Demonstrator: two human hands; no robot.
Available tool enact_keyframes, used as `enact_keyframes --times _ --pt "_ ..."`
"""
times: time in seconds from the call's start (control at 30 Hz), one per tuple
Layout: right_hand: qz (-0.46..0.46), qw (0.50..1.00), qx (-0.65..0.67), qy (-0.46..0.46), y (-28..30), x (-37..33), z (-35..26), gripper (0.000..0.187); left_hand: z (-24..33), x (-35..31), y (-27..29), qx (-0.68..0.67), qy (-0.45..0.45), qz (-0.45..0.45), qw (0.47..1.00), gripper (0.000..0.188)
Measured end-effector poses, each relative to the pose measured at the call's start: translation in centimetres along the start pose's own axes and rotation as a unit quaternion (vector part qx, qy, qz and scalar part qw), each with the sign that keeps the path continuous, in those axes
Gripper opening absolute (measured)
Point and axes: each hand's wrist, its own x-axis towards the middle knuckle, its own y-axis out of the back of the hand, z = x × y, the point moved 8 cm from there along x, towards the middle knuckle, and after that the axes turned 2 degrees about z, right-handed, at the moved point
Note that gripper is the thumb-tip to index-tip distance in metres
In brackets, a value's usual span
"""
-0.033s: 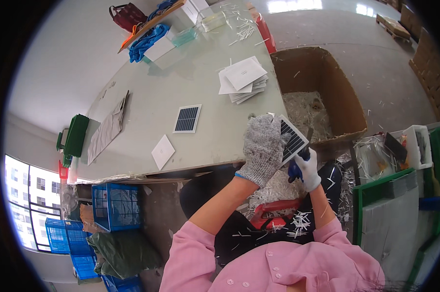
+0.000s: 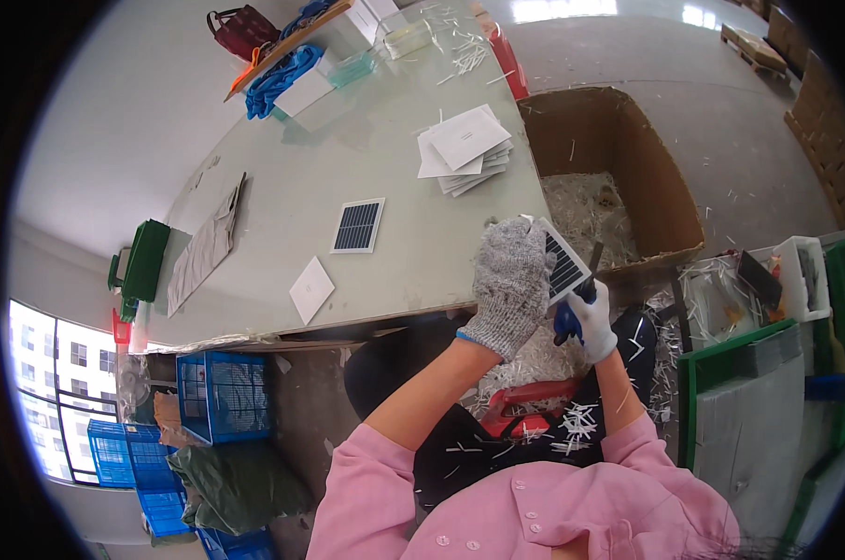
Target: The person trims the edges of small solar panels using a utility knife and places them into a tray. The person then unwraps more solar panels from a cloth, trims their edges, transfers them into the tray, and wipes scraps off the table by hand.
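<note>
My left hand, back up, clamps its fingers on a panel, one corner pointing right, long axis partly hidden. My right hand grips a dark tool.

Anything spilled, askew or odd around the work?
Yes: thin white strips lie scattered over the dark trousers, outside the brown cardboard box holding pale scraps. The stack of flat white squares sits unevenly fanned. The dark-celled, white-edged panel at the left hand shows no obvious damage.
</note>
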Motion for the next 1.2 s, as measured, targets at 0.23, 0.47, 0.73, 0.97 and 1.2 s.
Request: enact_keyframes --times 0.23,0.47,0.73,0.97,1.2 --pt "-0.102 0.993 -0.033 -0.047 -1.9 -2.1 -3.0 0.012 1.6 0.7 -0.5 -0.050 -0.071 0.051 0.995 0.040" --pt "0.141 0.990 0.012 -0.002 -0.6 -4.8 -0.8 0.039 1.3 1.2 -0.3 -0.015 -0.030 0.059 0.998 0.034" --pt "0.020 0.964 0.266 -0.015 -3.0 7.2 6.3 0.029 2.5 1.8 -1.7 0.013 -0.064 -0.040 0.997 0.032" --pt "-0.032 0.998 0.059 -0.013 -0.2 0.0 -0.8 0.023 0.4 1.1 -1.0 0.056 0.016 -0.114 0.992 0.043" --pt "-0.083 0.986 -0.036 -0.142 -0.9 -1.1 -1.8 0.019 2.7 1.0 -0.6 -0.101 -0.078 0.024 0.991 0.042"
